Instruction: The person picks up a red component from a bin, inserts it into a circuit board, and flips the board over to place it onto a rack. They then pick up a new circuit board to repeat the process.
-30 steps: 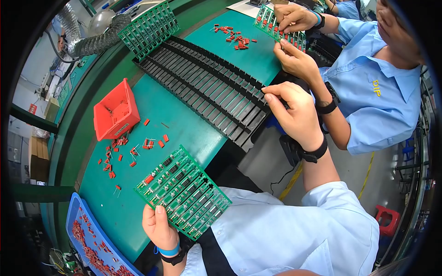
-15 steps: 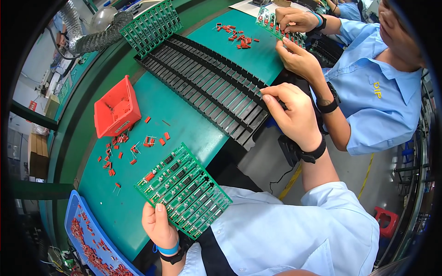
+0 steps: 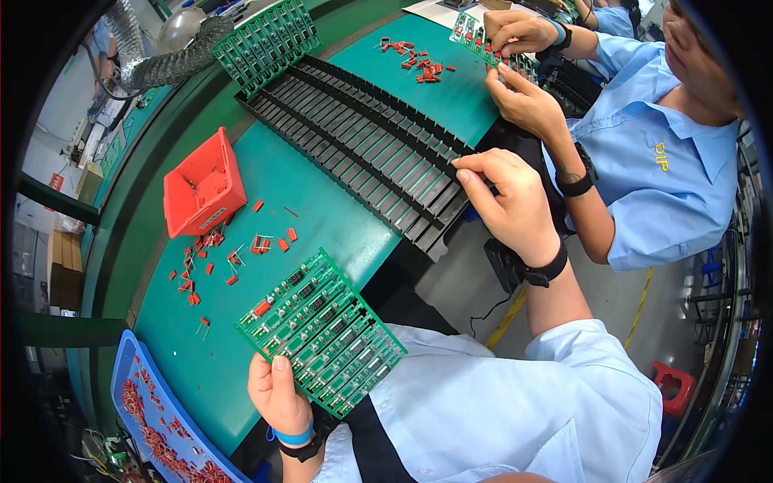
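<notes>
My left hand (image 3: 279, 396) grips the lower left edge of a green circuit board (image 3: 326, 334), thumb on top. The board is tilted, with rows of small parts, black display modules and a single red block-shaped component (image 3: 262, 307) near its upper left corner. My right hand (image 3: 509, 201) is raised at the right end of a long black slotted rack (image 3: 362, 153). Its thumb and forefinger are pinched together in front of the rack's edge; whatever is between them is too small to make out, and I cannot tell whether they touch the rack.
Loose red components (image 3: 262, 245) lie on the green mat (image 3: 201, 370) beside a red bin (image 3: 205, 189). A blue tray (image 3: 129, 362) of red components stands lower left. Another board (image 3: 266, 44) stands at the rack's far end. At right, a co-worker's hands (image 3: 523, 97) hold a board.
My right hand has shifted very slightly at the rack's end, fingertips still pinched. My left hand and the board have hardly moved.
</notes>
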A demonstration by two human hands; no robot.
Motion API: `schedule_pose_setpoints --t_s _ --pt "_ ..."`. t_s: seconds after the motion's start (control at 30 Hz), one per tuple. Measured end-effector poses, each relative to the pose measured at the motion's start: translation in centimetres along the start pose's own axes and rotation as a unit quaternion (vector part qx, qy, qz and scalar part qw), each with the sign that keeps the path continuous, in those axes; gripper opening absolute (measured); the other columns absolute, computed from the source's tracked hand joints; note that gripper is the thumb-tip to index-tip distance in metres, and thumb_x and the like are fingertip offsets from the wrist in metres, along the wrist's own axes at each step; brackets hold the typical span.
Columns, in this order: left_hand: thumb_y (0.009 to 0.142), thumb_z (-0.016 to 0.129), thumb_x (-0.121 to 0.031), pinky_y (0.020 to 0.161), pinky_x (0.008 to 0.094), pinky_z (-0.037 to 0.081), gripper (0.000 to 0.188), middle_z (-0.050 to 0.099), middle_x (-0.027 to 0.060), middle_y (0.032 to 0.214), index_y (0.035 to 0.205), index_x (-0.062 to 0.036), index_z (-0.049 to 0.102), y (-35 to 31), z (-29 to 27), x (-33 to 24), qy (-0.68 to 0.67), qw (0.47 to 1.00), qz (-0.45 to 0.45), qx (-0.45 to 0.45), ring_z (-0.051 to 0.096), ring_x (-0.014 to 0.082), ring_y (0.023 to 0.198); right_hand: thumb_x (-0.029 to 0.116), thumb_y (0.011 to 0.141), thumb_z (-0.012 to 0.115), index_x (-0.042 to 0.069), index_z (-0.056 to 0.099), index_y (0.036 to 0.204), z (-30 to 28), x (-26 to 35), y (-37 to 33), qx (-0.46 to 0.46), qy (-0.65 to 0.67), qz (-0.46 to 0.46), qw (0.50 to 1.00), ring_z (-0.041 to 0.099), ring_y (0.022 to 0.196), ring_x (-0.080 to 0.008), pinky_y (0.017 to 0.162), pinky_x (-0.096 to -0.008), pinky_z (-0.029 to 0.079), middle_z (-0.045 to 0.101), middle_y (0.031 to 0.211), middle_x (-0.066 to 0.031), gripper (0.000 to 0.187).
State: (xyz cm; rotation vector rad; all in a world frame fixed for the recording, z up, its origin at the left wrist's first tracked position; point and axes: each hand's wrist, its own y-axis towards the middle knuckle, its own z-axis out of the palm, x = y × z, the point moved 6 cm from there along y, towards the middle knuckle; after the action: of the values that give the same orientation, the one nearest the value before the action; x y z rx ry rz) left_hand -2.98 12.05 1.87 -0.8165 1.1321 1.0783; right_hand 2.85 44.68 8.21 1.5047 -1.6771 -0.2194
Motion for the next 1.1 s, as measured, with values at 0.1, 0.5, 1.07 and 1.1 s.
schedule_pose_setpoints --t_s 0.1,0.5,1.07,1.1 --pt "0.091 0.048 -0.009 0.083 0.0273 0.044 0.023 0.061 0.012 0.103 0.109 0.0051 0.053 0.1 0.1 0.0 0.002 1.0 0.001 0.003 0.058 0.015 0.09 0.002 0.078 0.06 -0.001 0.063 0.086 0.1 -0.1 0.0 -0.001 0.001 -0.003 1.0 0.057 0.068 -0.022 0.062 -0.0297 0.045 0.059 0.072 -0.0103 0.008" --pt "0.091 0.048 -0.008 0.084 0.0246 0.042 0.022 0.06 0.0085 0.106 0.109 0.0039 0.053 -0.1 -0.4 -0.4 0.022 1.0 0.019 -0.006 0.055 0.0108 0.094 0.001 0.08 0.059 -0.003 0.062 0.087 -0.2 1.0 -0.4 0.011 0.011 -0.004 1.0 0.058 0.07 -0.0232 0.064 -0.0298 0.045 0.06 0.076 -0.0119 0.009" --pt "0.093 0.046 -0.01 0.081 0.0235 0.043 0.023 0.06 0.0065 0.104 0.111 0.0034 0.053 -2.1 -6.3 -1.7 -0.093 0.993 0.022 -0.073 0.055 0.0085 0.091 -0.002 0.082 0.057 -0.003 0.061 0.091 4.1 9.6 -0.9 0.077 0.065 -0.071 0.992 0.055 0.069 -0.0163 0.063 -0.0248 0.042 0.059 0.078 -0.0092 0.01" --pt "0.093 0.046 -0.01 0.081 0.0235 0.043 0.023 0.06 0.0065 0.104 0.111 0.0034 0.053 -2.1 -6.7 -1.9 -0.097 0.992 0.023 -0.074 0.055 0.0085 0.091 -0.002 0.081 0.057 -0.003 0.061 0.091 4.6 10.6 -0.9 0.093 0.085 -0.082 0.989 0.055 0.069 -0.0174 0.063 -0.0252 0.043 0.059 0.079 -0.0098 0.011"
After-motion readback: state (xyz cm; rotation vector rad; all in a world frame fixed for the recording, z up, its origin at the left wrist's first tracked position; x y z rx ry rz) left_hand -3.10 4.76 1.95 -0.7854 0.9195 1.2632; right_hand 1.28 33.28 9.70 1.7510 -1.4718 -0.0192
